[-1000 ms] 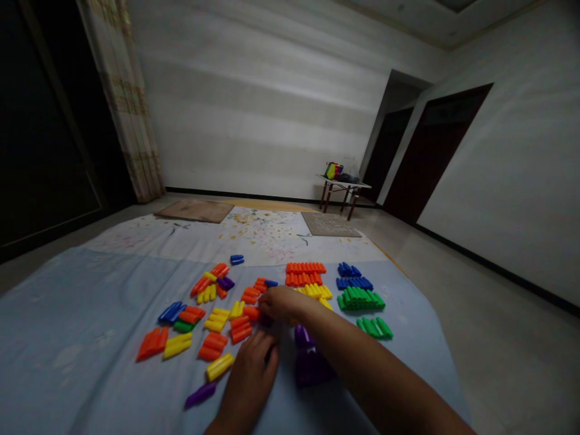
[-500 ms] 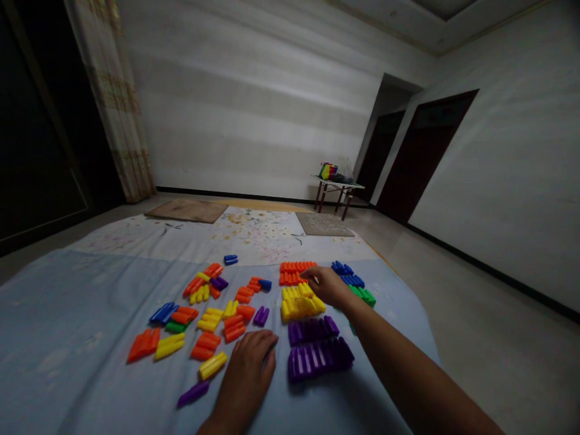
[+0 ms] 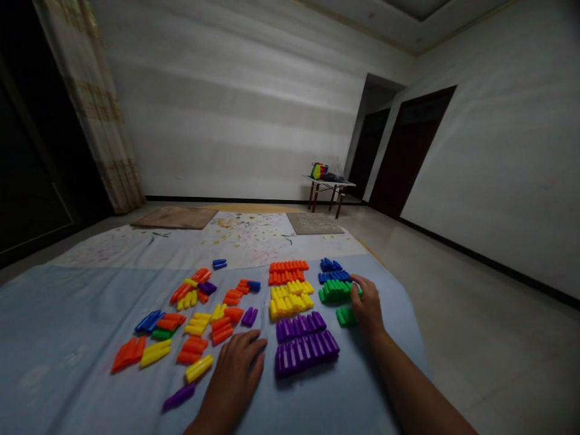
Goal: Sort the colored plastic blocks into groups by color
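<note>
My left hand (image 3: 238, 365) rests palm down on the sheet with its fingers loosely out and nothing visible in them. Between the hands stand neat rows of short plastic cap-like tubes: orange tubes (image 3: 288, 273), yellow tubes (image 3: 291, 299) and purple tubes (image 3: 307, 353). My right hand (image 3: 369, 305) is at the right end of a row of green tubes (image 3: 336, 290), thumb and forefinger apart around that end. Under that hand lie a few more green tubes (image 3: 345, 316), partly hidden. Blue tubes (image 3: 333, 277) line up just beyond the green row.
Loose clusters of tubes lie left of the rows, among them orange tubes (image 3: 129, 354), yellow tubes (image 3: 155, 353) and a purple tube (image 3: 179, 397). A brown mat (image 3: 176, 217) and a grey mat (image 3: 314, 223) lie farther back. A small table (image 3: 330, 180) stands near the wall.
My right hand has moved from the orange and yellow rows rightward to the green tubes. My left hand stays on the sheet. The whole view has shifted slightly.
</note>
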The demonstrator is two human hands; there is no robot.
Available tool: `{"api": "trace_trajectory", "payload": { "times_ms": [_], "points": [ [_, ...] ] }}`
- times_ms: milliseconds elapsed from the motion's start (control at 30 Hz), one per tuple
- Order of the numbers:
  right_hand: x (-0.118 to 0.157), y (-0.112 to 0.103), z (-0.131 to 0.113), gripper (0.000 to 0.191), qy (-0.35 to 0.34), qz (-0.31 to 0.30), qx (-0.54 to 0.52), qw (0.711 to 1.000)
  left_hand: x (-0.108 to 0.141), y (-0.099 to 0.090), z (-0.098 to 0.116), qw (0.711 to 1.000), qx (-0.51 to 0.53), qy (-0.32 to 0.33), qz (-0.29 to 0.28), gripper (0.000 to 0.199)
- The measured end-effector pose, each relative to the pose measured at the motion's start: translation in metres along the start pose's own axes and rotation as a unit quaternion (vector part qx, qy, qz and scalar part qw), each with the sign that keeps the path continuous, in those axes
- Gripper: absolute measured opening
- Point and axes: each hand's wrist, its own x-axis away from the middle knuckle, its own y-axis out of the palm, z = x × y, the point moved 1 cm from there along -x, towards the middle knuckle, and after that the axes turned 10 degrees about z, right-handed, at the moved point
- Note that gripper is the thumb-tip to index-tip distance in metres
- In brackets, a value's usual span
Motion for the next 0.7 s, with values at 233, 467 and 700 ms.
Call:
{"api": "trace_trajectory", "payload": {
  "times_ms": [233,467,700],
  "points": [
    [-0.011,0.002,0.067,0.046,0.072,-0.126,0.256,0.956,0.000,0.001,0.000,0.999,-0.029,0.014,0.010,0.027],
    [0.004,0.007,0.099,0.051,0.084,-0.259,0.302,0.913,0.004,0.003,-0.004,0.998,-0.050,0.032,0.017,0.029],
    [0.006,0.007,0.109,0.051,0.081,-0.263,0.304,0.912,0.005,0.002,-0.001,0.996,-0.057,0.061,0.018,0.031]
  ]
}}
